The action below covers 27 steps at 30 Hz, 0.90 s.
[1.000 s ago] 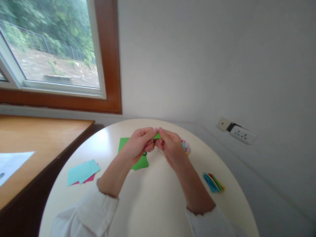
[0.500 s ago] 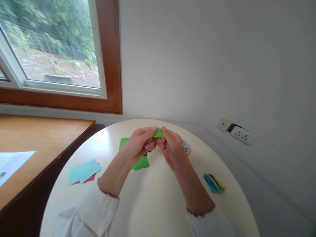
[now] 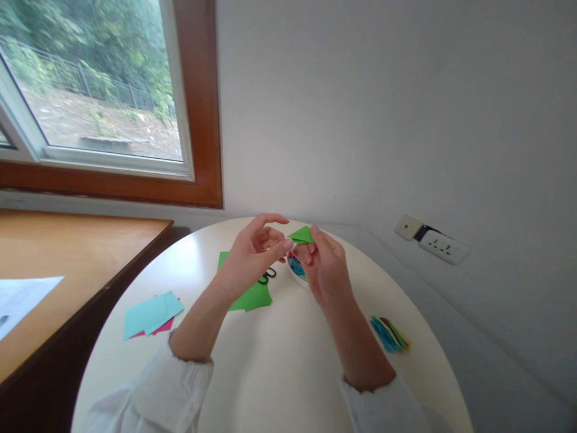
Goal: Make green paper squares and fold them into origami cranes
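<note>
Between the thumb and fingers of my right hand [image 3: 331,264] is a small folded piece of green paper [image 3: 301,235], held up over the far part of the table. My left hand [image 3: 252,249] is just left of it, thumb and fingers apart and holding nothing; its thumb tip is close to the paper's left corner. Below my left hand lie green paper sheets [image 3: 253,297] and black-handled scissors [image 3: 267,276], both partly covered by that hand. A round container [image 3: 297,269] with coloured contents stands behind my right hand, which hides part of it.
On the round white table [image 3: 279,373], light blue sheets [image 3: 152,314] overlap pinkish-red ones at the left. A bundle of coloured strips [image 3: 390,334] lies at the right. A wooden desk [image 3: 90,240] with a printed sheet stands at far left. The wall has a socket [image 3: 444,245].
My left hand has let go of the green paper and opened, shifting slightly left. My right hand keeps the paper, now a little further right, and more of the scissors shows.
</note>
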Each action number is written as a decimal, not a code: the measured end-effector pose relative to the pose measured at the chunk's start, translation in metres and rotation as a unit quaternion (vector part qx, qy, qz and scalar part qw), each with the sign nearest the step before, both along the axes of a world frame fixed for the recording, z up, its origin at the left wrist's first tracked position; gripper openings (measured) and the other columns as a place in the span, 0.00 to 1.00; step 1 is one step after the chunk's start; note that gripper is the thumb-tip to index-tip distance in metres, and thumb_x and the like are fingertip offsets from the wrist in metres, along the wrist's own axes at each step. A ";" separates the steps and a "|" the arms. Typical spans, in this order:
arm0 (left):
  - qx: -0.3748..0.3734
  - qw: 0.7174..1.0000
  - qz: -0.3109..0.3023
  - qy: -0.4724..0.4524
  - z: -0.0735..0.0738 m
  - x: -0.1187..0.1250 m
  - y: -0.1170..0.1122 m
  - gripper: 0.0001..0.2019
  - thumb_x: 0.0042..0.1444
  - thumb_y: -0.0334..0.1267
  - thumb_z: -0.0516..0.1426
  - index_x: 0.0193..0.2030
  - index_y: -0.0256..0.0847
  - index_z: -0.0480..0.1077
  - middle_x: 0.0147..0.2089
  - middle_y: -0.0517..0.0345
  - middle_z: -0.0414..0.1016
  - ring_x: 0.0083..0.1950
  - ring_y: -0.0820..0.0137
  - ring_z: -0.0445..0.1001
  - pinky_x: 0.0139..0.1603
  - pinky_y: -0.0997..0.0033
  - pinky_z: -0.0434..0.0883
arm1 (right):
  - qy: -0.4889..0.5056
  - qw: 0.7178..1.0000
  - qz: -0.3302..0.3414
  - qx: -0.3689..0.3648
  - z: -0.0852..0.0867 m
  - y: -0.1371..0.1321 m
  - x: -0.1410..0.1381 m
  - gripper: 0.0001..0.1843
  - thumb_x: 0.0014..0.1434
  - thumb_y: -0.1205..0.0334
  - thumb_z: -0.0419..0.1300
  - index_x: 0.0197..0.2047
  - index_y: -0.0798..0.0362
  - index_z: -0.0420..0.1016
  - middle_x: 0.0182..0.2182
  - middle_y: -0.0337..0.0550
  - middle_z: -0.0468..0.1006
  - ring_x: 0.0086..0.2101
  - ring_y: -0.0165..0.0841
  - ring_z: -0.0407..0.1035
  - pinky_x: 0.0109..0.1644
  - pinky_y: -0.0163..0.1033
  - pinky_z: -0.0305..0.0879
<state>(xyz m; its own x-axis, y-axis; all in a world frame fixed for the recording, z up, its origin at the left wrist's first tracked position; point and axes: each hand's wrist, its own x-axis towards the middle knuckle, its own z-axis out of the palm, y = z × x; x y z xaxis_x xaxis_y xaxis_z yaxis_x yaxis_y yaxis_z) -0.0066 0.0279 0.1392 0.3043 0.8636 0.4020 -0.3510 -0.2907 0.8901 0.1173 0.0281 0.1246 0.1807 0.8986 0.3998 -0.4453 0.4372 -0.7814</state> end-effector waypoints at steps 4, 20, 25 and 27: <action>0.025 0.999 -0.001 0.026 0.000 -0.001 0.000 0.16 0.45 0.38 0.64 0.41 0.39 0.69 0.28 0.62 0.75 0.28 0.74 0.74 0.34 0.73 0.72 | -0.027 1.000 0.005 -0.004 -0.002 0.001 0.002 0.23 0.49 0.49 0.63 0.15 0.52 0.58 0.12 0.31 0.58 0.19 0.25 0.54 0.26 0.35 0.53; 0.071 0.992 0.095 0.041 0.000 0.002 0.000 0.08 0.46 0.38 0.63 0.30 0.36 0.72 0.26 0.59 0.75 0.30 0.70 0.76 0.36 0.69 0.74 | -0.139 0.981 -0.138 0.012 -0.014 0.007 0.008 0.27 0.53 0.36 0.53 0.18 0.51 0.57 0.15 0.31 0.57 0.20 0.26 0.53 0.24 0.35 0.52; 0.065 0.990 0.115 0.048 0.000 0.002 0.001 0.07 0.46 0.38 0.63 0.29 0.36 0.72 0.24 0.59 0.75 0.29 0.70 0.76 0.35 0.70 0.74 | -0.129 0.975 -0.176 0.037 -0.008 0.001 0.007 0.18 0.50 0.44 0.60 0.29 0.50 0.63 0.25 0.34 0.63 0.27 0.27 0.59 0.27 0.32 0.58; 0.067 0.989 0.120 0.049 0.000 0.002 0.002 0.07 0.46 0.37 0.63 0.28 0.36 0.72 0.25 0.59 0.75 0.29 0.71 0.76 0.35 0.70 0.74 | -0.144 0.972 -0.177 0.059 -0.006 0.000 0.005 0.15 0.48 0.51 0.63 0.34 0.49 0.65 0.30 0.35 0.65 0.32 0.28 0.62 0.31 0.32 0.61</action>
<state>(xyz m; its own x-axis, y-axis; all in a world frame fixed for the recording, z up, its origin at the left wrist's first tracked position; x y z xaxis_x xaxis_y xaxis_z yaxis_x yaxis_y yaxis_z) -0.0046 0.0296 0.1393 0.1395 0.8567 0.4965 -0.1712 -0.4730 0.8643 0.1223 0.0279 0.1182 0.3351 0.7459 0.5757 -0.0210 0.6168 -0.7869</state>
